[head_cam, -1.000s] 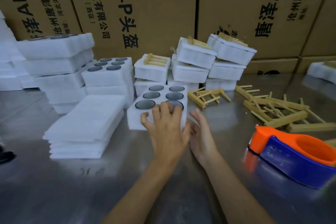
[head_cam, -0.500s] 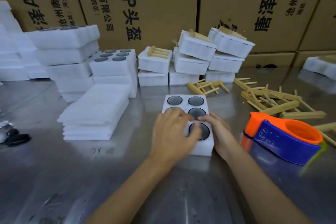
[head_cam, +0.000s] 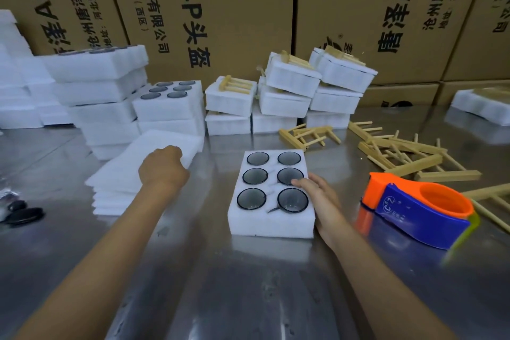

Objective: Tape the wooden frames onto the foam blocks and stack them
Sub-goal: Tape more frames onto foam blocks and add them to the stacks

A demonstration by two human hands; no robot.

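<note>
While a white foam block (head_cam: pixel 271 196) with six round, glass-filled wells lies flat on a metal table (head_cam: pixel 248 298), a person's right hand (head_cam: pixel 321 199) rests against the block's right side, its fingers fairly straight and the fingertips (head_cam: pixel 299 182) touching the top edge beside the middle-right well. The left hand (head_cam: pixel 162 167) reaches to the left onto a stack of thin white foam sheets (head_cam: pixel 124 174), its fingers curled over the top sheet's far edge; whether they actually pinch the sheet cannot be told from this angle, since the back of the hand hides them. An orange-and-blue tape dispenser (head_cam: pixel 416 208) sits on the table just right of the block, near the right hand but apart from it. Loose wooden frames (head_cam: pixel 400 152) lie scattered behind the dispenser, and one more wooden frame (head_cam: pixel 309 135) lies on its side behind the block. Farther back, finished foam blocks (head_cam: pixel 289 91) with frames on top stand stacked against printed cardboard boxes (head_cam: pixel 207 8), next to taller piles of plain foam (head_cam: pixel 102 91) at the left.
</note>
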